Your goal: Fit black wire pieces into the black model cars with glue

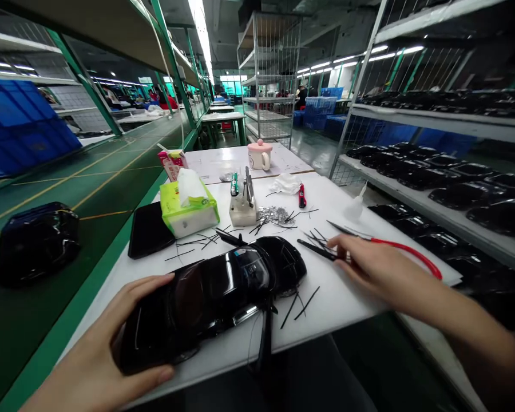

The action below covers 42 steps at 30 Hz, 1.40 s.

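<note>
A glossy black model car (227,277) lies on the white table with its doors swung out. My left hand (107,343) grips its left end, thumb on the near side and fingers on the far side. To the car's right, my right hand (360,263) has its fingers closed on the end of black tweezers (317,249), whose tips point left towards the car. Red-handled scissors (405,249) lie beside and partly behind that hand. Thin black strips (306,303) are scattered around the car.
A green tissue pack (189,209), a black tablet-like slab (149,232), a small white block (242,212) with tools, a red cutter (302,196) and a lidded mug (260,155) stand behind. Racks of black parts (459,183) line the right; a green conveyor (90,229) runs left.
</note>
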Tool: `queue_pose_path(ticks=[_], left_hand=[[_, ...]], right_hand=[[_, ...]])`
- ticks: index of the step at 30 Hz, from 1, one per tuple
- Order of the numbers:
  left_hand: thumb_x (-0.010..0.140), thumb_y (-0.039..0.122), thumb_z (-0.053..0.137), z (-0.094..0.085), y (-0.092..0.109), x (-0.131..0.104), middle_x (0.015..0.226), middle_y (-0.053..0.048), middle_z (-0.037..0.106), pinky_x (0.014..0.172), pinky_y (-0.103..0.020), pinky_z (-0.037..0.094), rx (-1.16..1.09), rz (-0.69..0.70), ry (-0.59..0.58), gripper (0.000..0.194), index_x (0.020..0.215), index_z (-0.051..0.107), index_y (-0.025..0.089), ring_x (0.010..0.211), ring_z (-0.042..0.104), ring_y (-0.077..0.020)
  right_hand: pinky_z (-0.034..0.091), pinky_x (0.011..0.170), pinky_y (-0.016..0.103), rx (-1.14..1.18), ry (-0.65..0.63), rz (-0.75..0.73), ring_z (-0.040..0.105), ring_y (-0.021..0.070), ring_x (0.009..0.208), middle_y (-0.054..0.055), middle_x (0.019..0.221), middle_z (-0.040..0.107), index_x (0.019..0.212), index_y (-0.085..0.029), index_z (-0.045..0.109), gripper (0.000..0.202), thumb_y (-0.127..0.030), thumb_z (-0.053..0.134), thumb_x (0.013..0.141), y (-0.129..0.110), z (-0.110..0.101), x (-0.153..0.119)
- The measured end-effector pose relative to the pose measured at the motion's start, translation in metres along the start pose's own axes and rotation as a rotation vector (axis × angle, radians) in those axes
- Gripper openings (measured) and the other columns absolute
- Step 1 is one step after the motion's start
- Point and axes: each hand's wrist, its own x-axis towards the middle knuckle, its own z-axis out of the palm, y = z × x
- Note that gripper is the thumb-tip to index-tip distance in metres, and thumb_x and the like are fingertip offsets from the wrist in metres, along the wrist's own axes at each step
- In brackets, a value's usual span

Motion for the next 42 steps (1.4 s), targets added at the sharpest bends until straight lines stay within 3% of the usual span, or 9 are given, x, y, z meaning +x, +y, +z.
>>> queue_pose_path(ticks=[3,6,9,11,19,24,31,34,42], left_hand=[[0.062,0.065,0.082,-0.017,-0.009,0.006,0.16,0.007,0.043,0.119,-0.057,0.039,0.044,-0.053,-0.177,0.099,0.148,0.034,0.057,0.147,0.04,-0.0452],[0.064,0.055,0.087,-0.029,-0.011,0.009,0.165,0.006,0.036,0.121,-0.053,0.038,0.032,-0.09,-0.29,0.105,0.152,0.03,0.054,0.149,0.038,-0.0431],[0.066,0.051,0.088,-0.036,-0.009,0.01,0.162,0.006,0.041,0.124,-0.052,0.031,-0.058,-0.118,-0.334,0.099,0.149,0.035,0.052,0.149,0.039,-0.0404],[0.064,0.051,0.09,-0.038,-0.009,0.011,0.16,0.005,0.044,0.123,-0.049,0.033,-0.091,-0.132,-0.363,0.098,0.148,0.039,0.051,0.146,0.042,-0.0391],[0.055,0.058,0.095,-0.038,-0.008,0.009,0.162,0.0,0.042,0.121,-0.047,0.039,-0.185,-0.207,-0.359,0.117,0.154,0.035,0.048,0.148,0.039,-0.0421],[0.054,0.062,0.094,-0.036,-0.004,0.005,0.157,-0.002,0.046,0.121,-0.05,0.039,-0.217,-0.202,-0.335,0.113,0.152,0.04,0.044,0.142,0.046,-0.0427],[0.056,0.06,0.094,-0.034,-0.006,0.003,0.159,-0.002,0.042,0.123,-0.046,0.036,-0.213,-0.185,-0.335,0.113,0.153,0.039,0.041,0.144,0.042,-0.0421],[0.057,0.061,0.093,-0.034,-0.008,0.004,0.16,-0.001,0.042,0.123,-0.045,0.036,-0.207,-0.165,-0.336,0.113,0.153,0.037,0.042,0.145,0.04,-0.0416],[0.06,0.061,0.092,-0.031,-0.015,0.003,0.164,0.0,0.038,0.121,-0.053,0.037,-0.212,-0.081,-0.308,0.11,0.154,0.037,0.044,0.148,0.038,-0.0413]], right_hand=[[0.053,0.062,0.034,0.182,0.129,-0.061,0.07,0.0219,0.073,0.004,0.09,0.072,0.12,-0.022,0.062,0.027,-0.032,0.052,0.098,-0.019,-0.025,0.016],[0.059,0.069,0.03,0.672,0.203,-0.109,0.075,0.0194,0.083,0.0,0.095,0.074,0.12,-0.027,0.065,0.025,-0.029,0.058,0.096,-0.054,-0.037,0.034],[0.063,0.076,0.025,1.138,0.167,-0.095,0.078,0.017,0.09,-0.004,0.094,0.076,0.101,-0.026,0.067,0.008,-0.024,0.067,0.094,-0.09,-0.026,0.043],[0.064,0.073,0.023,1.257,0.106,-0.097,0.079,0.0163,0.086,-0.004,0.091,0.076,0.095,-0.026,0.068,0.005,-0.023,0.071,0.092,-0.103,-0.011,0.042],[0.057,0.078,0.027,0.973,-0.04,-0.267,0.067,0.0165,0.088,0.0,0.093,0.07,0.096,-0.026,0.069,0.011,-0.017,0.072,0.09,-0.106,0.021,0.03],[0.054,0.085,0.027,0.9,0.014,-0.354,0.065,0.0148,0.09,0.001,0.097,0.068,0.095,-0.024,0.07,0.011,-0.014,0.069,0.091,-0.111,0.026,0.031],[0.051,0.081,0.031,0.901,0.011,-0.43,0.062,0.0175,0.087,0.001,0.09,0.07,0.089,-0.021,0.068,0.01,-0.02,0.064,0.098,-0.117,0.026,0.035],[0.049,0.079,0.032,0.896,0.066,-0.431,0.061,0.0169,0.084,0.001,0.09,0.069,0.085,-0.019,0.066,0.013,-0.019,0.064,0.098,-0.119,0.026,0.038],[0.044,0.076,0.026,1.02,-0.02,-0.328,0.06,0.0114,0.077,-0.004,0.081,0.07,0.083,-0.019,0.065,0.012,-0.015,0.069,0.094,-0.118,0.024,0.041]])
